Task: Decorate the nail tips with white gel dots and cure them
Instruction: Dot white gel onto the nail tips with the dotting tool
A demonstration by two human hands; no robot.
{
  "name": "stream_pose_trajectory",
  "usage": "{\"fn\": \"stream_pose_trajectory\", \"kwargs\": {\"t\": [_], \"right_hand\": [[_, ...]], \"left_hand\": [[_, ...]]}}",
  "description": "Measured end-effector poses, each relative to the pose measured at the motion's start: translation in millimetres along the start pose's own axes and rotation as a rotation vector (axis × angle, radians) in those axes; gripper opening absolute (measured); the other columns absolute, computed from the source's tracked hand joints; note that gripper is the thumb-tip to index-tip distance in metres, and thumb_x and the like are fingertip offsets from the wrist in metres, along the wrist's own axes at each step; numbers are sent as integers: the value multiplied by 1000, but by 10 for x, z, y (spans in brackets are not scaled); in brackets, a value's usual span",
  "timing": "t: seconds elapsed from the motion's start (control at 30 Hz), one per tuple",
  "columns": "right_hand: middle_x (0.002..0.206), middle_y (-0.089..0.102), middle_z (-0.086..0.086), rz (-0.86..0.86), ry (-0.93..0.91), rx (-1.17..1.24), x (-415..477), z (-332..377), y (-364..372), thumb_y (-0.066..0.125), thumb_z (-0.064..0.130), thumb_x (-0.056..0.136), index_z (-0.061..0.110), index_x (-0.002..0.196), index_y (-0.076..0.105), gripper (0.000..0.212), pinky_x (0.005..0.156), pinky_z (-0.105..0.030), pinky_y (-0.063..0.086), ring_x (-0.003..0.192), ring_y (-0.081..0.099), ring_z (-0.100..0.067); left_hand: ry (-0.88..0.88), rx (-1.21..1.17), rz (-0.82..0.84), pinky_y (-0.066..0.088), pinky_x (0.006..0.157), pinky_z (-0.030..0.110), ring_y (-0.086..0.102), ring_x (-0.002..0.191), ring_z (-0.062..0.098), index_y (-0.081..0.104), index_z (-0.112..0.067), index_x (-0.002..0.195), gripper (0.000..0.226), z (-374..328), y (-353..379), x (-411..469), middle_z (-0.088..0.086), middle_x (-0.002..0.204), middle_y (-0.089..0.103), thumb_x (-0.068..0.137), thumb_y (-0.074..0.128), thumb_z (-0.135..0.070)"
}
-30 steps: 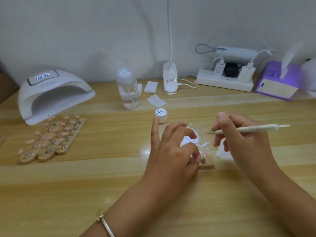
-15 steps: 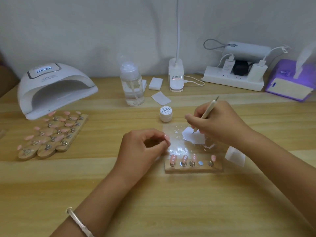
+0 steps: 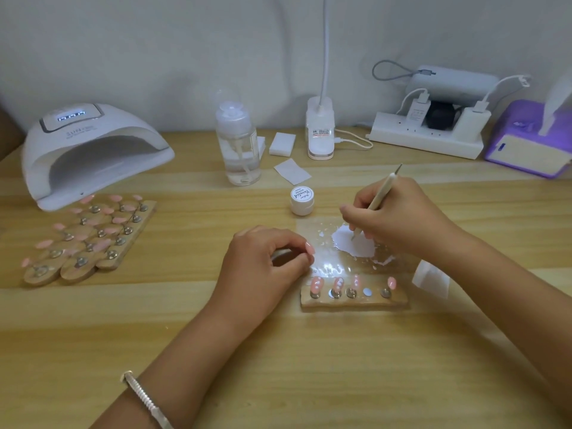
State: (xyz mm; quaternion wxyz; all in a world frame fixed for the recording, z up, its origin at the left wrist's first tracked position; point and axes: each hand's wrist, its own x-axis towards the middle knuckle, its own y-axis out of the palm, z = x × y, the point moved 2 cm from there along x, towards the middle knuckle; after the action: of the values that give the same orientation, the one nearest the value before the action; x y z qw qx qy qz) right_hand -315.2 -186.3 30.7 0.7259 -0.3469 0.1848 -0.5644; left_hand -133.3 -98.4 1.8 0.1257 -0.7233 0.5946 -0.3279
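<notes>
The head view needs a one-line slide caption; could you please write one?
The right hand dips a tool into white gel while the left hand pinches a pink nail tip.

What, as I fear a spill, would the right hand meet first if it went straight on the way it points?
Probably the small round white jar: the right hand, gripping the slim pale dotting stick, points left, and the jar stands beyond its fingers. Height is hard to judge.

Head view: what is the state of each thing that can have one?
Curing lamp, display lit.
Gel jar, lid on.
Dotting pen, gripped by right hand, end in white gel.
Pink tip, pinched by left hand.
Wooden strip, four tips standing, one spot bare.
</notes>
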Motion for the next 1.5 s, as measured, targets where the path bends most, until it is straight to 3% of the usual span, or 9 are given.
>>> {"fn": "stream_pose_trajectory", "kwargs": {"t": [0.13, 0.3, 0.4, 0.53, 0.67, 0.83, 1.1, 1.3, 1.5], "right_hand": [[47, 59, 1, -81, -36, 33, -75, 16, -67, 69, 25, 88, 8, 57, 66, 35, 54, -28, 45, 47, 53, -9], [47, 57, 6, -213, -121, 372, -391, 174, -239, 77, 28, 85, 12, 62, 67, 30, 44, -11, 36, 41, 48, -2], [46, 54, 4, -345, -192, 509, -688, 289, -255, 70, 33, 88, 17, 58, 61, 35, 44, -15, 37, 39, 48, -7], [45, 53, 5, -428, -235, 724, -983, 451, -219, 61, 48, 92, 22, 58, 58, 43, 39, -20, 40, 36, 51, -19], [48, 57, 11, -407, -289, 691, -1073, 510, -158, 67, 44, 88, 21, 60, 56, 38, 41, -21, 43, 38, 56, -19], [46, 55, 13, -407, -304, 732, -1089, 458, -74, 61, 26, 93, 17, 57, 50, 39, 42, -18, 42, 35, 55, -20], [44, 54, 9, -418, -331, 701, -1098, 426, -46, 52, 23, 97, 12, 58, 46, 41, 45, -14, 39, 36, 56, -15], [47, 55, 0, -425, -371, 619, -1100, 389, -43, 51, 19, 99, 14, 60, 47, 40, 51, -20, 48, 41, 61, -11], [47, 55, 1, -416, -361, 599, -1095, 374, -46, 52, 20, 99, 12, 59, 47, 41, 48, -21, 46, 41, 60, -11]], "left_hand": [[61, -28, -34, 46, 83, 27, 64, 83, 7, 75, -21, 73, 15, -36, -14, -16, -16, 76, 73, 74, 79, -7], [101, -239, -63, 48, 85, 27, 65, 95, 17, 78, -21, 79, 3, -151, -61, -136, -16, 87, 75, 81, 77, -18], [120, -296, 5, 47, 87, 26, 64, 99, 17, 78, -22, 83, 4, -278, -40, -247, -19, 90, 73, 85, 75, -24], [194, -291, 29, 46, 94, 38, 64, 103, 13, 77, -29, 84, 6, -414, 7, -340, -21, 92, 73, 87, 72, -25], [216, -250, 23, 39, 103, 33, 65, 104, 8, 78, -26, 88, 7, -480, 47, -380, -17, 90, 75, 83, 74, -24], [280, -181, 10, 38, 104, 41, 64, 101, 9, 78, -24, 89, 8, -568, 61, -410, -15, 89, 74, 84, 72, -25], [323, -164, 37, 36, 106, 46, 62, 101, 5, 77, -25, 90, 8, -611, 63, -439, -20, 91, 71, 86, 71, -27], [308, -155, 29, 37, 105, 49, 62, 100, 6, 78, -25, 90, 10, -627, 67, -451, -19, 89, 71, 86, 68, -27], [311, -148, 30, 37, 105, 49, 63, 99, 7, 76, -29, 90, 9, -645, 66, -444, -18, 89, 72, 86, 69, -26]]}}
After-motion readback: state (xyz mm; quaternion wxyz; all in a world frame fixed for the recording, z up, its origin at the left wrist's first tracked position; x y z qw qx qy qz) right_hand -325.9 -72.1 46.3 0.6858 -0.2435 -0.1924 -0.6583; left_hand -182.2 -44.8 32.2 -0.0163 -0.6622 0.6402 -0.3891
